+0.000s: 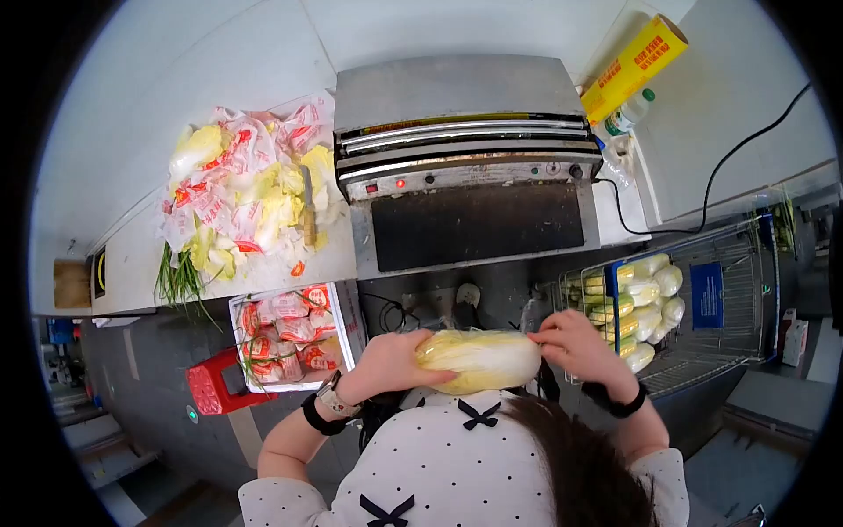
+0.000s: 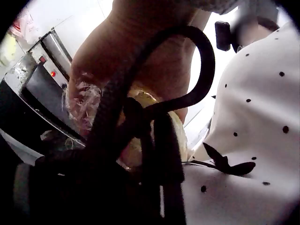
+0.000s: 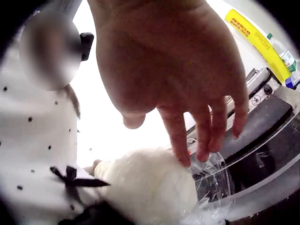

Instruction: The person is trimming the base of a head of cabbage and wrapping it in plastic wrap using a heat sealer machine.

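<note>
Clasping cabbage (image 1: 487,360): left grip (image 1: 391,362) | right grip (image 1: 581,344): straightened, touch unclear | red-lettered yellow tube (image 1: 629,74): illegible

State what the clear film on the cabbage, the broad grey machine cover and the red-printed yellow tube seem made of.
Clear film on the yellow-white cabbage: thin glossy plastic, by its see-through crinkles.
Broad grey machine cover: probably sheet metal, dull satin, by its sheen.
Red-printed yellow tube: perhaps cardboard, smooth-surfaced, by its brownish hollow end.

a white, black-dotted top (image 1: 421,470) with black bows (image 1: 479,415), a pale-strapped watch (image 1: 334,398) and black wristbands (image 1: 630,405).
</note>
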